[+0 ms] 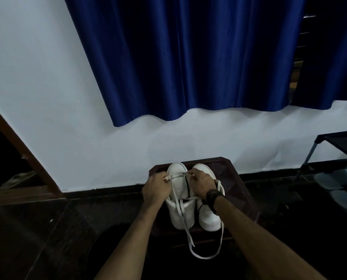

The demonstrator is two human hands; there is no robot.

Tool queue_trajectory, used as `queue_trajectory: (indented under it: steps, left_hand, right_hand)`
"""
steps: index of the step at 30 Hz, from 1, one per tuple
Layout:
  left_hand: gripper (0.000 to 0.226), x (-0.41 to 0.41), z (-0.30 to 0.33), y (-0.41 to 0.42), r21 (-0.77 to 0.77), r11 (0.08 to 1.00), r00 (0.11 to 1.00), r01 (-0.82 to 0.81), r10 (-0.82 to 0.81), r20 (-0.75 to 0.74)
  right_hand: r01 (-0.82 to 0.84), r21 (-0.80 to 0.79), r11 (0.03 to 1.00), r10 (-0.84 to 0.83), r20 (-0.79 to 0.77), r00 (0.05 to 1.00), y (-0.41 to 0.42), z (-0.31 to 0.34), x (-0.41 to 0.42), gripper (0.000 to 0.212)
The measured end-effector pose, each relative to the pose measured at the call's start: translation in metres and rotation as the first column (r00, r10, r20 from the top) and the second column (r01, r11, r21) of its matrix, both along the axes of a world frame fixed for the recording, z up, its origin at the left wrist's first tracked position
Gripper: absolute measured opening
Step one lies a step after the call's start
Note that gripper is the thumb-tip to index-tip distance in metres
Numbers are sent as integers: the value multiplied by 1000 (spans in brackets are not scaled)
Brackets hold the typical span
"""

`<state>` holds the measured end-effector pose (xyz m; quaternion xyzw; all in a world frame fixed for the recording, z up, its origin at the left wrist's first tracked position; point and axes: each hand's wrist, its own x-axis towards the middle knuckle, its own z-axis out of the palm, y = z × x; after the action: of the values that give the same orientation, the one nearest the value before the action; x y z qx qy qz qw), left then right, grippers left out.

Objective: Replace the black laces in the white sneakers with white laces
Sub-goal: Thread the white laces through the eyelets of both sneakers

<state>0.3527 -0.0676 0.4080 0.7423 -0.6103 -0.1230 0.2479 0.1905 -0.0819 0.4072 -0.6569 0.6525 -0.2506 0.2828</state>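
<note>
Two white sneakers stand side by side on a dark brown stool (pixel 241 190), toes toward the wall. On the left sneaker (pixel 181 213), my left hand (pixel 155 188) pinches a white lace (pixel 178 201) near the toe-end eyelets. My right hand (pixel 203 184), with dark bands on the wrist, pinches the same lace from the other side. A short stretch of lace is taut between the hands. The loose lace ends hang over the heel and loop below the stool's front edge. A thin black lace (pixel 202 206) shows on the right sneaker (pixel 209 217), which my right wrist partly hides.
A white wall and a blue curtain (pixel 188 57) rise behind the stool. A black metal rack (pixel 338 146) stands at the right. A brown wooden frame (pixel 23 154) leans at the left. The floor is dark.
</note>
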Motion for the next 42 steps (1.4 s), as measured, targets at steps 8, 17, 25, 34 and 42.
queue_trajectory:
  steps: [8, 17, 25, 34, 42]
  left_hand:
    - [17, -16, 15, -28, -57, 951, 936, 304, -287, 202]
    - [17, 9, -2, -31, -95, 956, 942, 277, -251, 221]
    - [15, -16, 14, -33, -126, 923, 888, 364, -302, 348]
    - [22, -14, 4, -37, -101, 951, 945, 293, -272, 181]
    - [18, -11, -6, -35, -299, 945, 991, 134, -131, 29]
  right_hand:
    - [-59, -18, 998, 56, -157, 986, 5, 1, 3, 29]
    - [-38, -59, 998, 30, -135, 990, 6, 1, 5, 27]
    - [-29, -51, 998, 22, -134, 991, 6, 1, 6, 27]
    - [-19, -43, 999, 14, -109, 994, 6, 1, 5, 29]
    - [-48, 167, 985, 56, -38, 998, -6, 13, 0, 29]
